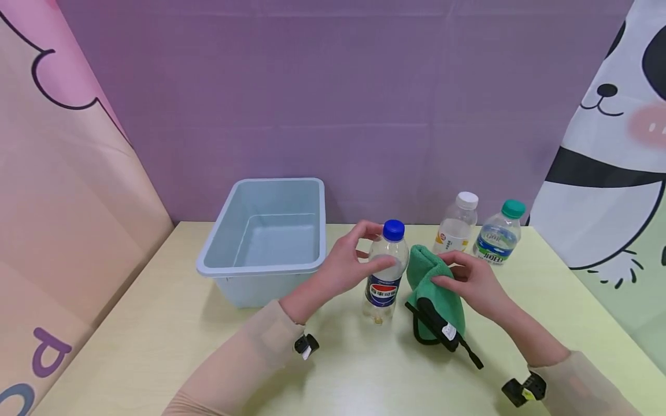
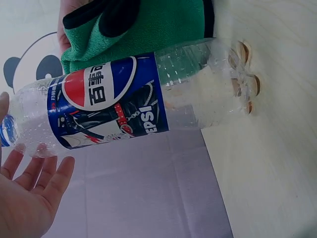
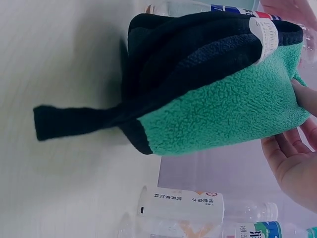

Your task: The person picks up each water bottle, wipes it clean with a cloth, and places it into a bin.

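A clear Pepsi bottle point(image 1: 383, 289) with a blue cap stands upright on the table, its label also large in the left wrist view. My left hand point(image 1: 346, 263) is spread around its upper part, thumb in front, the other fingers point(image 2: 58, 181) loosely extended close to the plastic. To the right, my right hand point(image 1: 470, 283) pinches the top of a folded green towel point(image 1: 437, 283) between thumb and fingers. Black edging, a black strap and a white tag show on the towel point(image 3: 223, 104); its lower end is down by the tabletop.
A light blue plastic bin point(image 1: 270, 268) stands left of the Pepsi bottle. Behind the right hand are a white-capped bottle point(image 1: 455, 225) and a green-capped bottle point(image 1: 498, 237), near the table's back edge. A purple cloth backdrop point(image 1: 291, 86) hangs behind.
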Tool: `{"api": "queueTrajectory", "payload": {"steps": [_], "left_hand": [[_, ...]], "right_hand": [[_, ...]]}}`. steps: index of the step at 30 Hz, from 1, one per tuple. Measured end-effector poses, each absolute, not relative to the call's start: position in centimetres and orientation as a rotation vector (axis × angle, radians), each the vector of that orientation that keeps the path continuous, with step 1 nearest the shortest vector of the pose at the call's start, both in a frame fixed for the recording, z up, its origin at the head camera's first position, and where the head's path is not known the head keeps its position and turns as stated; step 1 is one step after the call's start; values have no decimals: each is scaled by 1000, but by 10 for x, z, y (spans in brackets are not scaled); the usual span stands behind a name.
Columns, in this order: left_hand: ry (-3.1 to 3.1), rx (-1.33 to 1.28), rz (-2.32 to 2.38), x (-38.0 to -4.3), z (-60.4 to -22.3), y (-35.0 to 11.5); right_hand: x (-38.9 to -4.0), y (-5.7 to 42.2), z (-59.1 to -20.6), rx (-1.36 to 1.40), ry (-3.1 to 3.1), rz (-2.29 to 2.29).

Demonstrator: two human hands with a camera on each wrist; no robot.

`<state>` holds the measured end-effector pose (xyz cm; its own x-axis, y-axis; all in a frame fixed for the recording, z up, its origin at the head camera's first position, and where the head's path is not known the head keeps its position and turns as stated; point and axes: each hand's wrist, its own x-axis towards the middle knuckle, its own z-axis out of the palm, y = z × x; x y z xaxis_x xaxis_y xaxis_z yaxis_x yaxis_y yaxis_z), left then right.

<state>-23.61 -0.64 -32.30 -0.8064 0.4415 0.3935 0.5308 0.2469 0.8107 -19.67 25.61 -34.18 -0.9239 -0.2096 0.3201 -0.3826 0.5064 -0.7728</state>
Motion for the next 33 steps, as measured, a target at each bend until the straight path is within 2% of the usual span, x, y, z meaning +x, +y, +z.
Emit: {"api": "queueTrajectory", "payload": {"steps": [16,28,33], "left_hand": [[-2404,-970,-1602,-243,-318,-15],[-2464,-1218,-1682,-245,-313,-26],[-2441,-1246,-1678,-245,-314,-27]], "right_hand": [[-191,259,-335,510,-2544,1386],[-188,260,-333,543,-2500,1394],[-187,260,-333,561,-2498,1388]]}}
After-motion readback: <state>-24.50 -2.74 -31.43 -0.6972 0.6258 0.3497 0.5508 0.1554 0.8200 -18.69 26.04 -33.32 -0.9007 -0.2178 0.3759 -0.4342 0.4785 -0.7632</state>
